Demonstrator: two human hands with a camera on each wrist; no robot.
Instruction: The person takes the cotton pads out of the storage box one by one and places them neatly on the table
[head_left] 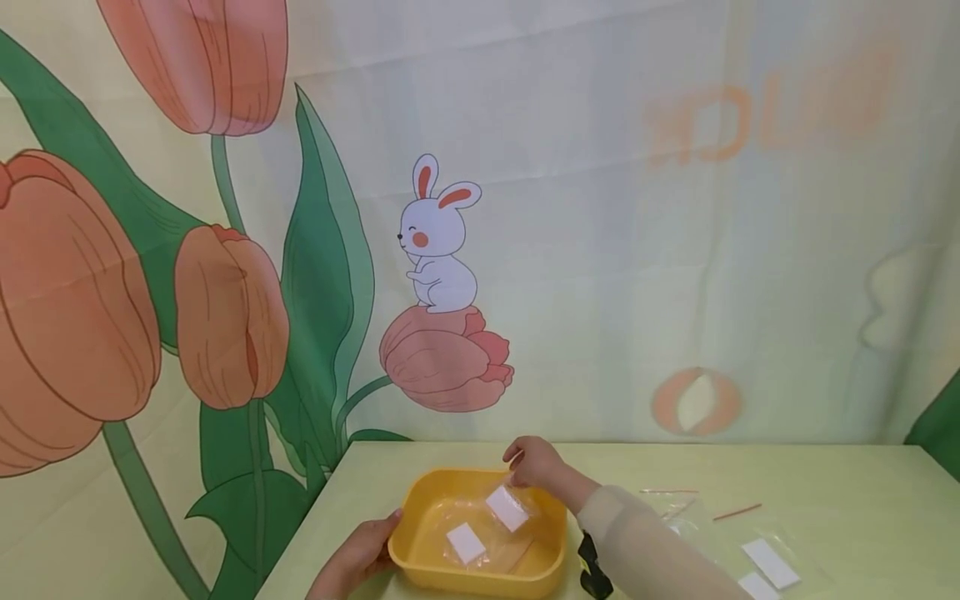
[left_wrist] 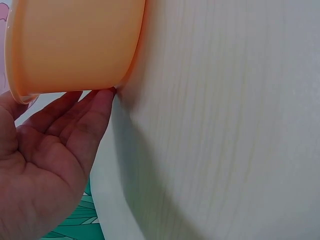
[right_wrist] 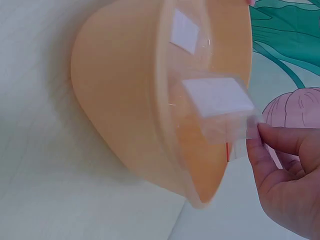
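Observation:
A yellow plastic basin (head_left: 474,581) stands on the table in the head view. My left hand (head_left: 358,552) holds its left end, thumb at the rim and fingers against the outer wall, as the left wrist view shows. Over the basin's far right part, my right hand (head_left: 537,463) pinches a clear plastic bag (right_wrist: 220,97) by its edge, between thumb and fingertips. A white rectangle shows in this bag, and a red strip is visible near the fingers. Another clear bag with a white rectangle (head_left: 467,543) lies inside the basin.
Right of the basin, several clear bags (head_left: 771,563) with white rectangles and red strips lie on the pale table (head_left: 840,483). A black object (head_left: 592,568) is partly hidden by the right sleeve. Behind the table hangs a cloth (head_left: 585,250) printed with tulips and a rabbit.

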